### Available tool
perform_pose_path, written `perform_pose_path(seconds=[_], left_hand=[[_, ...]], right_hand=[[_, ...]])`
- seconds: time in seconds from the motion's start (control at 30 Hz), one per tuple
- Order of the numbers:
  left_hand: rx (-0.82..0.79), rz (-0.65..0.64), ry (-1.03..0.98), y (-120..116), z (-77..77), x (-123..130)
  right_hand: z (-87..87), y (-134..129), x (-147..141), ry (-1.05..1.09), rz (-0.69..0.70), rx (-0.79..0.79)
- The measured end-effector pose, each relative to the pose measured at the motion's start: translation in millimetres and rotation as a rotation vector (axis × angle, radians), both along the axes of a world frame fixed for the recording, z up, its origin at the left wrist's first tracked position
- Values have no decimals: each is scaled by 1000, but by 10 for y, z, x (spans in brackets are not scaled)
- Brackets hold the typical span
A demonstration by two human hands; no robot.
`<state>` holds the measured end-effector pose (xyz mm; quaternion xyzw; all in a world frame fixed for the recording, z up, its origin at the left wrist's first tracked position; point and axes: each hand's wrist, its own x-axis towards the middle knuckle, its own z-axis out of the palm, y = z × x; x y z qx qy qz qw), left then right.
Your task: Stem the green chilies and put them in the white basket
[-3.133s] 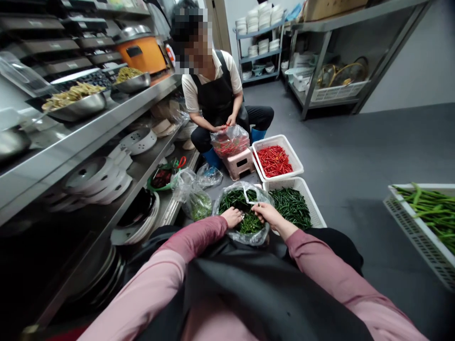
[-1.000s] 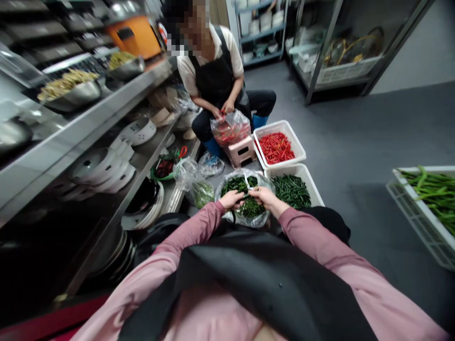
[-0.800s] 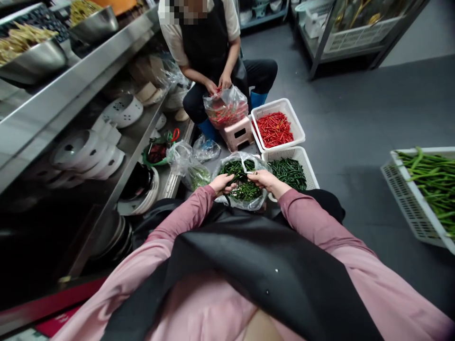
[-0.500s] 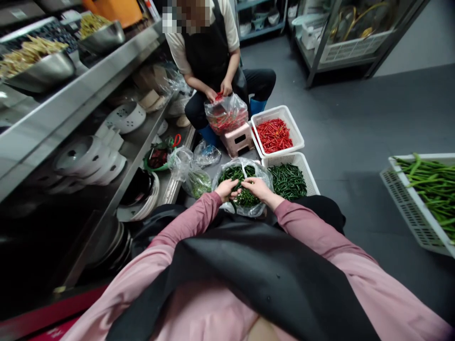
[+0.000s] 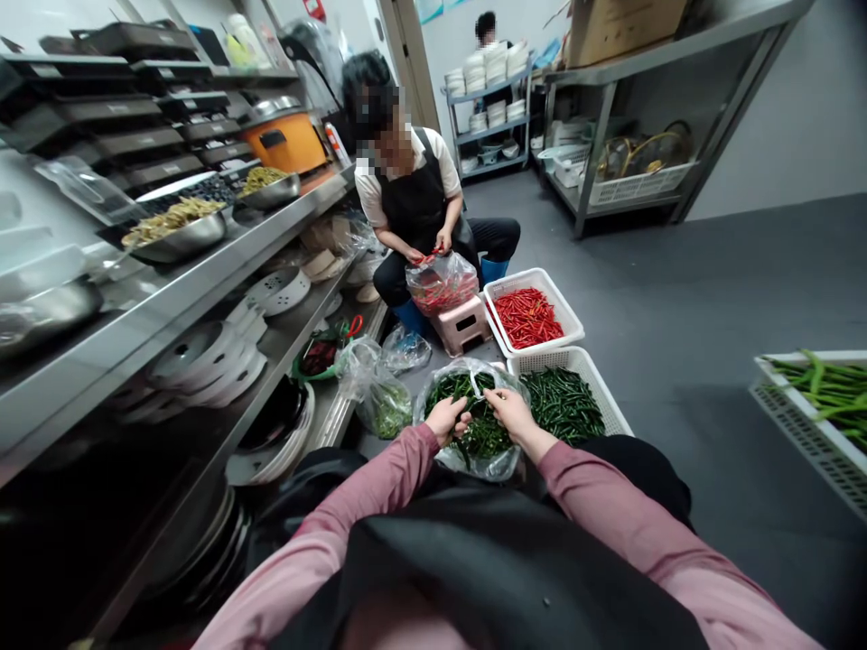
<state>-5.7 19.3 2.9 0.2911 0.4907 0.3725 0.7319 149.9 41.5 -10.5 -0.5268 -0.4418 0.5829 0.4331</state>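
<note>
Head view: left hand (image 5: 447,422) clutches slender green chillies (image 5: 464,452), right hand (image 5: 512,414) pinches something unclear; I'd judge destemming, next wanting a pull.

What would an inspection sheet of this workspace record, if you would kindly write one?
Surface: grey floor around the baskets.
Job's things: open clear bag holding green chillies; white basket beside it on the right, with more.
Clutter: second clear bag and crumpled plastic, left of the open bag.
Left hand: curled over the open bag; grip hidden.
Right hand: pinched shut near the bag's white strip; anything held is too small to tell.
Cables: nothing seen.
Surroundings: steel shelving at left; seated co-worker opposite, handling red chillies over another bag.
</note>
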Motion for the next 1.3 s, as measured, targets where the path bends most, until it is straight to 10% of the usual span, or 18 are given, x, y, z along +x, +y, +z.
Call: perform_pose_path(seconds=[0.5,0.83,1.3], left_hand=[[76,21,222,-17,197,104],[-18,45,170,-12,194,118],[13,16,131,-66,230,204]], right_hand=[[160,-90,-75,7,246,-58],[63,73,-17,-233,-76,126],[227,-30,-1,-329,22,367]])
